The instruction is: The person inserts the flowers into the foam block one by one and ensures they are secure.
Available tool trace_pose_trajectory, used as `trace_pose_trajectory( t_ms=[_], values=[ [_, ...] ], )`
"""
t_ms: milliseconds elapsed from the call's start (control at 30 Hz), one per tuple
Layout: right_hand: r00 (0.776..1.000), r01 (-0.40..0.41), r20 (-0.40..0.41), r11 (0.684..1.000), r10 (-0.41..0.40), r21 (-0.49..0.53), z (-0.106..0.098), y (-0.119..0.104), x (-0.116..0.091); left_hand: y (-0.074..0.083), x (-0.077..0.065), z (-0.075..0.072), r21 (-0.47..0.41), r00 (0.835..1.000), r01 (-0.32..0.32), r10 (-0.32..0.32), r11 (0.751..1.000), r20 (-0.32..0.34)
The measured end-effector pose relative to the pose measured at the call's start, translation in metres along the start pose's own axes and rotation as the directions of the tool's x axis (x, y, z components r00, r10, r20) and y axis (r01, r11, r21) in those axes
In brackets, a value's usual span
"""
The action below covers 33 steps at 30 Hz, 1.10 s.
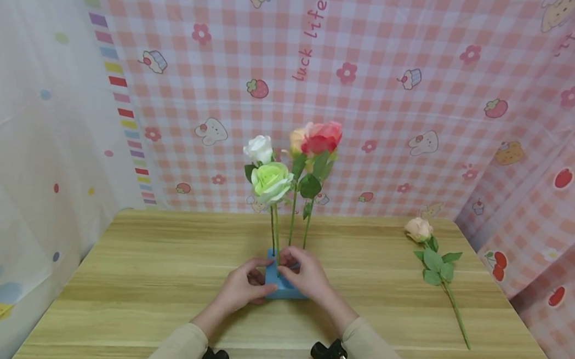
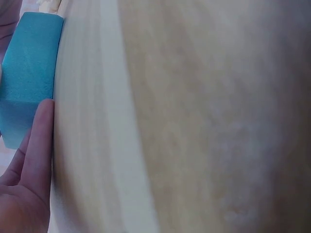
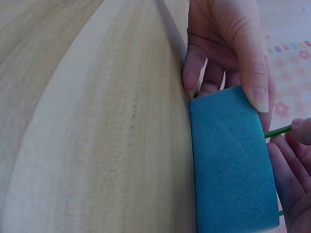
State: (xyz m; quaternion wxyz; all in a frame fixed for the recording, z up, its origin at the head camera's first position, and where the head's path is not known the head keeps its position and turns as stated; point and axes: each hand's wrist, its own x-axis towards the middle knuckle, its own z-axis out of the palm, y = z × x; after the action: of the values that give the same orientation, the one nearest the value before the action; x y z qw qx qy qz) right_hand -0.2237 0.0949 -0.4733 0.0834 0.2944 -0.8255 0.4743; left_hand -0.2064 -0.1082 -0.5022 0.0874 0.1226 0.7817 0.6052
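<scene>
A blue foam block [image 1: 285,292] lies on the table. At its left end my left hand [image 1: 238,287] grips it, thumb on the near edge and fingers behind; the right wrist view shows the thumb on the block's upper edge. My right hand [image 1: 311,278], over the block, pinches the green stem [image 3: 278,131] of a pale green rose [image 1: 271,183] low down, where the stem meets the foam. Behind it stand a white rose [image 1: 258,148], a peach flower [image 1: 297,140] and a coral-red flower [image 1: 323,138]. My right hand hides the bases of the latter two stems.
A loose peach rose [image 1: 418,230] with green leaves lies at the right of the wooden table [image 1: 164,249]. A pink checked cloth [image 1: 390,114] hangs behind, and a white patterned curtain [image 1: 33,131] hangs at the left. Black camera mounts [image 1: 326,354] sit at both wrists.
</scene>
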Motion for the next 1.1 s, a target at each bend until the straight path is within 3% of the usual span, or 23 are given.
trace_pose_trajectory(
  t_ms=[267,500,833,1100],
  values=[
    [0.997,-0.072,-0.012,0.997,0.072,0.038,-0.005,0.0,-0.006,0.003,-0.001,0.0,0.015,1.0,0.003,-0.003,1.0,0.0],
    [0.997,-0.066,-0.023,0.994,0.069,0.089,-0.015,0.001,-0.017,0.003,0.0,0.001,0.025,1.0,0.0,0.001,1.0,-0.002],
    [0.996,-0.081,-0.024,0.989,0.085,0.121,-0.041,0.009,-0.038,0.002,0.001,0.001,0.028,1.0,-0.009,0.009,1.0,-0.014],
    [0.994,-0.11,0.013,0.99,0.109,0.086,-0.067,0.018,-0.055,0.003,0.0,0.0,0.032,1.0,0.005,-0.005,0.999,-0.003]
  ],
)
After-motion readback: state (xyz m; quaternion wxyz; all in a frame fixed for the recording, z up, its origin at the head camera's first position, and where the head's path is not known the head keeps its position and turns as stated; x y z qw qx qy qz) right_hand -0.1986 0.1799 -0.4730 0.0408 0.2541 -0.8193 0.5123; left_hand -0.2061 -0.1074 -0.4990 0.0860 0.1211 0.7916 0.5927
